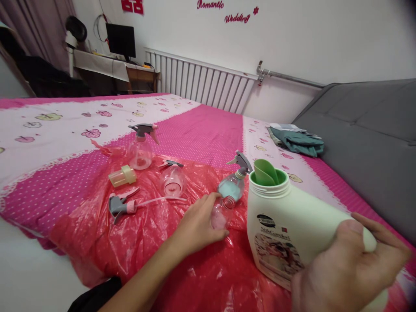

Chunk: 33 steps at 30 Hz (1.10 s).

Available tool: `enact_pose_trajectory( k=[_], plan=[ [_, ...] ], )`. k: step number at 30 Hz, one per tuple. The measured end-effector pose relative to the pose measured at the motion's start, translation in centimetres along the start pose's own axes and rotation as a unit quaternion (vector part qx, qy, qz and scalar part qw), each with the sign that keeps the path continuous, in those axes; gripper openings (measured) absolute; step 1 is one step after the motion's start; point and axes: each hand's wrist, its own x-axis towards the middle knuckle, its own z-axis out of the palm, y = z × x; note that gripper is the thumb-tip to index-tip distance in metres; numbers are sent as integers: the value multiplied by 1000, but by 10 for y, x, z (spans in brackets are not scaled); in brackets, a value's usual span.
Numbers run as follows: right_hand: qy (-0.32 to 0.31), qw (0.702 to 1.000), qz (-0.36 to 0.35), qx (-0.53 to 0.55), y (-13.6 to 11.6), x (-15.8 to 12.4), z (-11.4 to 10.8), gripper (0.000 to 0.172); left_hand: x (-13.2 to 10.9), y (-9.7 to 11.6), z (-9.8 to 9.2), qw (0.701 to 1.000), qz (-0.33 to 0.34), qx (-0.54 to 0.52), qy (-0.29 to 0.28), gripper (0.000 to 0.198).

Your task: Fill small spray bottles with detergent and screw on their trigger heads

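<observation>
My right hand (349, 268) grips the handle of a large white detergent jug (286, 229) with an open green spout, held tilted above the red plastic sheet (136, 247). My left hand (198, 225) is closed around a small clear open bottle (222, 214) with pinkish liquid, standing on the sheet. Just behind it stands a spray bottle with blue liquid (232, 184) and a grey trigger head.
On the sheet lie a loose grey-pink trigger head with its tube (125, 204), a pale green cap (122, 176), a clear spray bottle (141, 147) and a tipped clear bottle (172, 180). Folded clothes (297, 141) rest near the grey headboard (367, 143). Pink bedding surrounds everything.
</observation>
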Motion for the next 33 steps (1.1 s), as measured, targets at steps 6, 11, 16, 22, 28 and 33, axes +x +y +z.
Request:
enact_pose_trajectory(
  k=[6,11,16,22,28,33],
  plan=[
    [3,1000,0,-4,0,0,-1,34,0,-2,1,1000,5,-1,6,60],
    [1,1000,2,-1,2,1,-2,35,1,-2,1,1000,2,3,4,59],
    [-2,1000,-7,-6,2,0,-1,36,0,-1,1,1000,4,2,3,62],
    [0,1000,-2,-1,0,1,-1,36,0,-1,1,1000,-2,5,2,63],
    [4,1000,-2,-4,-1,1,0,34,0,1,0,1000,1,0,0,60],
    [2,1000,0,-5,-2,-1,-1,34,-1,2,-1,1000,-1,-10,-1,60]
  ],
)
